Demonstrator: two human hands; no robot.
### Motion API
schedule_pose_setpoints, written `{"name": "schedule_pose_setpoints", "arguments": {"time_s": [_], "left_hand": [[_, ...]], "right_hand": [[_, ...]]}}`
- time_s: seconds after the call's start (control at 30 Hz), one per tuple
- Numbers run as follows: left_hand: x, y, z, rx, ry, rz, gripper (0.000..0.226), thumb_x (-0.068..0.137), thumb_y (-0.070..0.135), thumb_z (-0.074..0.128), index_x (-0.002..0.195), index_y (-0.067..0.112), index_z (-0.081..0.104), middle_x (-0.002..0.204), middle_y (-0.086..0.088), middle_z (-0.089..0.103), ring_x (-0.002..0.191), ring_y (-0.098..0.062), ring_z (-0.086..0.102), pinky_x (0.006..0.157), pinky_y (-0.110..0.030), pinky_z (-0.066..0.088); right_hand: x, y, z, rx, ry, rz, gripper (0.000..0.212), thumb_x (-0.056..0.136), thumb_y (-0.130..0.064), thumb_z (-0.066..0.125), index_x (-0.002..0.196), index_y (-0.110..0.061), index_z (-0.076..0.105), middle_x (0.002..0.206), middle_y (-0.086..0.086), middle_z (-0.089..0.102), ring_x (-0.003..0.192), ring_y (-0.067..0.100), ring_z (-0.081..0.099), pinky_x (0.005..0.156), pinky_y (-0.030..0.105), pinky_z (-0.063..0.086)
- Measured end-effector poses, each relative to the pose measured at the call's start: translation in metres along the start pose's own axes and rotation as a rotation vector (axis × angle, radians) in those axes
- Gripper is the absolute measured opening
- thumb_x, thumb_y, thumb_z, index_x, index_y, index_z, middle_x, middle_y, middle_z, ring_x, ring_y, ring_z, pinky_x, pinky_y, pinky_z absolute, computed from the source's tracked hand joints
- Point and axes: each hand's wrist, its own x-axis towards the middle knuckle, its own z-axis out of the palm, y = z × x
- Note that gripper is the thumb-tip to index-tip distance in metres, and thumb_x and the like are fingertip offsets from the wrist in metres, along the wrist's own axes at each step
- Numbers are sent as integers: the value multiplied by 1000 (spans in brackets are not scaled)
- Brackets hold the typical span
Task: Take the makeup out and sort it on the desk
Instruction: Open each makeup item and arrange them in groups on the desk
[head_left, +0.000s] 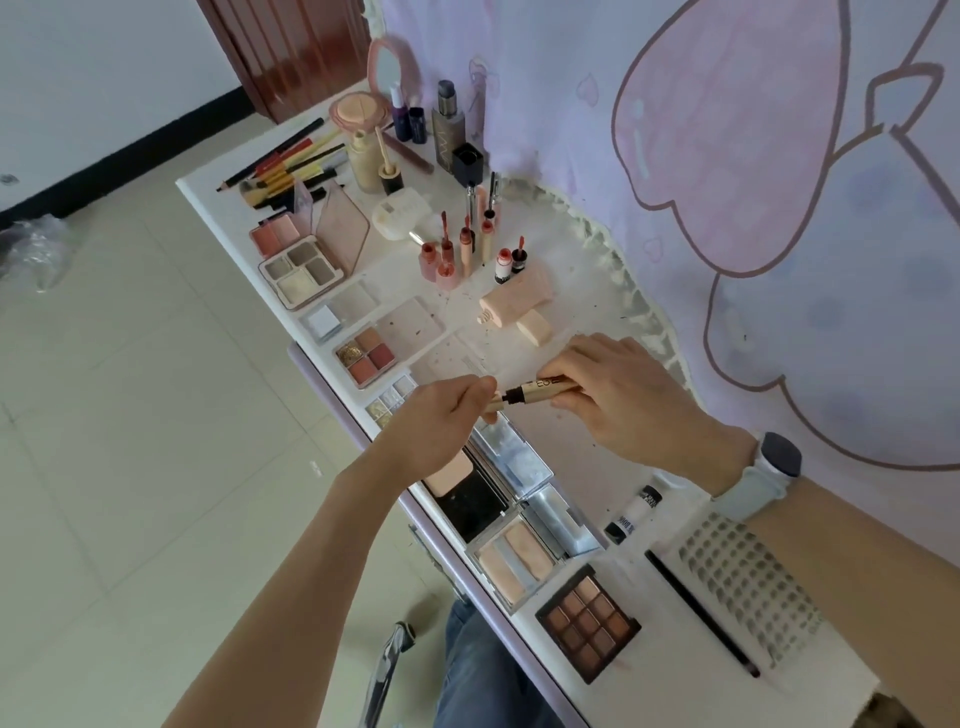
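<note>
Over the middle of the white desk (649, 649) both hands hold a gold makeup tube (550, 387) with a black neck. My right hand (618, 400) grips the tube's body. My left hand (447, 415) pinches the gold cap (493, 402) at the tube's left end. Open eyeshadow palettes (363, 353) lie in a row along the desk's near edge. Several lip glosses (462, 249) stand upright farther back, beside a pink tube (519, 301) lying flat.
Brushes and pencils (285, 166) lie at the far left end, with bottles (447, 124) and a small pink mirror (392, 67) behind. A brown palette (587, 621), a thin black brush (701, 613) and a dotted sheet (748, 577) lie near my right forearm. The wall runs along the right.
</note>
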Motion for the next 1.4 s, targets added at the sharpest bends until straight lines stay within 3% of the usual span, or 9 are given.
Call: {"name": "schedule_pose_setpoints", "arguments": {"time_s": [0.17,0.23,0.3,0.47,0.77,0.9,1.07,1.2,1.4], "left_hand": [[16,-13,-26,-120,-101,-66,42,100,30,31,73,16,61,56,17,54,61,-2,51,65,-14,43],[25,-18,-31,-136,-135,-67,43,99,31,32,83,6,64,79,-2,63,86,-26,59,92,-36,46],[32,-24,-34,-139,-163,-73,48,98,37,33,89,2,65,93,-22,62,99,-36,57,99,-49,41],[46,-31,-36,-129,-220,-69,46,95,45,37,71,17,63,79,-13,58,88,-33,57,95,-50,43],[51,-41,-59,-117,-266,-102,45,97,36,32,66,19,58,50,14,50,48,2,43,51,-12,33],[45,-60,-85,-193,-75,-139,44,98,35,31,71,14,58,59,1,41,53,-10,33,54,-25,28],[62,-30,-46,-334,9,-93,31,100,32,28,94,14,53,69,3,44,57,-7,36,54,-17,32],[75,-19,-27,-295,-30,-102,21,98,24,37,101,10,52,82,3,56,63,-9,42,59,-21,38],[97,-10,-6,164,-10,21,26,94,22,49,114,8,58,100,-1,60,87,-14,52,73,-17,34]], "right_hand": [[13,4,-8,24,56,85,15,86,-17,60,101,-14,60,94,-1,55,84,18,49,81,30,34],[17,4,-6,-2,63,81,16,86,-17,61,101,-14,61,94,0,56,83,18,50,80,30,34],[18,5,-4,-16,79,90,15,85,-17,62,100,-13,62,92,1,57,82,19,50,78,31,36],[19,8,7,-5,99,146,16,85,-16,62,100,-13,62,92,1,59,83,21,51,76,30,34],[24,11,7,-58,111,213,12,89,-20,55,98,-14,60,85,-1,57,76,20,50,71,32,36],[23,39,-4,101,111,414,8,90,-21,55,97,-19,54,87,-7,49,78,16,49,72,27,35],[35,37,26,492,208,539,22,88,-14,53,74,-28,45,77,0,37,59,1,36,56,7,34],[26,46,48,458,269,679,2,89,-26,53,90,-27,52,85,3,51,70,4,47,61,2,35],[26,60,65,352,227,754,21,88,-29,55,101,-15,64,83,7,60,80,22,53,60,25,37]]}}
